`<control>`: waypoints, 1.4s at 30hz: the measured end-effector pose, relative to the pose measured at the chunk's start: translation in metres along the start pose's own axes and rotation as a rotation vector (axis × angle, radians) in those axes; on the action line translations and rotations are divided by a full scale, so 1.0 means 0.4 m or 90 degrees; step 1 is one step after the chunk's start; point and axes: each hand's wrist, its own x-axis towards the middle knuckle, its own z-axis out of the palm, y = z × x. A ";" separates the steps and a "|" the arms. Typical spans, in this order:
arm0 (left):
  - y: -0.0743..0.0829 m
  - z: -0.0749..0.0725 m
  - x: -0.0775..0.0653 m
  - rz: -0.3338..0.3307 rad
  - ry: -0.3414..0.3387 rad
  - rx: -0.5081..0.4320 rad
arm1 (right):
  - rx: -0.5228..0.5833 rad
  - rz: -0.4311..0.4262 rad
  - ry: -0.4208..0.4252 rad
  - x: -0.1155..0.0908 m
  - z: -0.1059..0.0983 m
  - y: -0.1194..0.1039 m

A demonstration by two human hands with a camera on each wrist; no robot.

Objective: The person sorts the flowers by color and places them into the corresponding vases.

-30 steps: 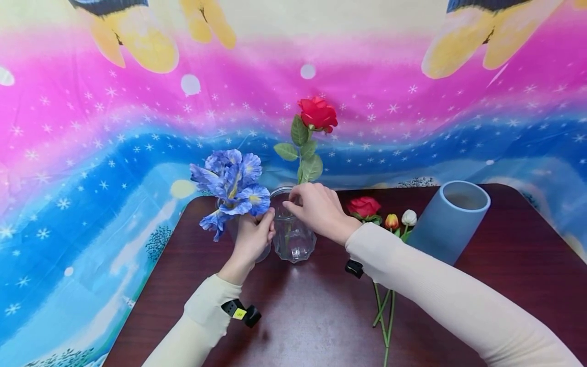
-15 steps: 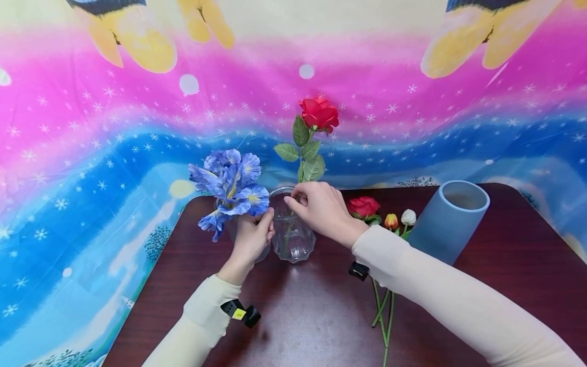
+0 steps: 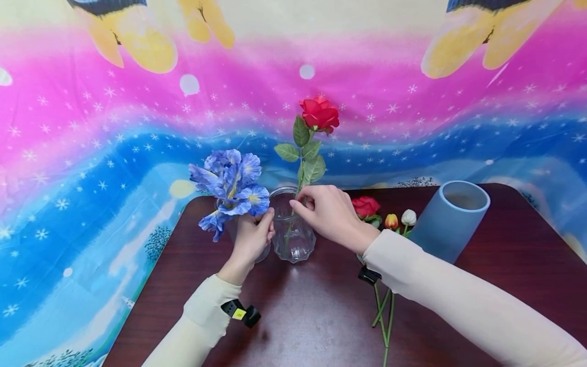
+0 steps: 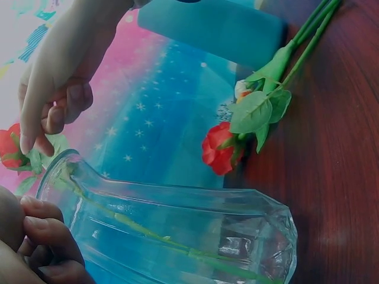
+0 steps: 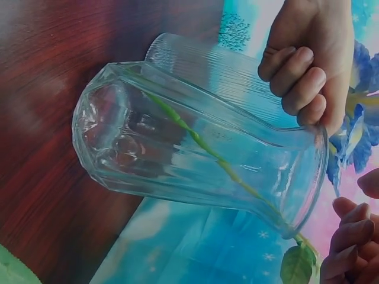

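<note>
A red rose (image 3: 319, 113) stands in a clear faceted glass vase (image 3: 295, 239), its green stem (image 5: 204, 145) slanting down inside the glass. My right hand (image 3: 331, 214) is just right of the vase mouth, fingers loosely bent. In the right wrist view its thumb and fingers are apart, with the stem outside them. Beneath a blue iris (image 3: 234, 183), my left hand (image 3: 249, 239) curls around what seems to be its stem, which the fingers hide. That fist sits at the top of a ribbed glass vase (image 5: 204, 68), close to the clear vase's rim.
On the right a second red rose (image 3: 365, 206), an orange tulip (image 3: 391, 221) and a white tulip (image 3: 408, 217) lie on the dark wooden table (image 3: 293, 316). Beside them a frosted blue vase (image 3: 447, 229) stands. A printed cloth backdrop (image 3: 394, 132) hangs behind the table.
My right hand has drawn slightly right and down, away from the rose stem, while the rose stays standing in the vase. The left hand and the iris have hardly moved.
</note>
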 end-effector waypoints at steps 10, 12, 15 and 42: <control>-0.004 0.000 -0.003 -0.013 0.001 -0.011 | -0.011 0.007 -0.001 -0.035 -0.027 0.014; -0.004 0.000 -0.003 -0.014 -0.001 -0.013 | -0.011 0.014 0.005 -0.042 -0.033 0.019; -0.005 -0.001 -0.003 -0.014 0.000 -0.014 | -0.005 0.024 0.012 -0.051 -0.041 0.029; -0.002 0.001 -0.001 -0.008 0.002 -0.011 | -0.044 0.100 -0.037 -0.146 -0.058 0.154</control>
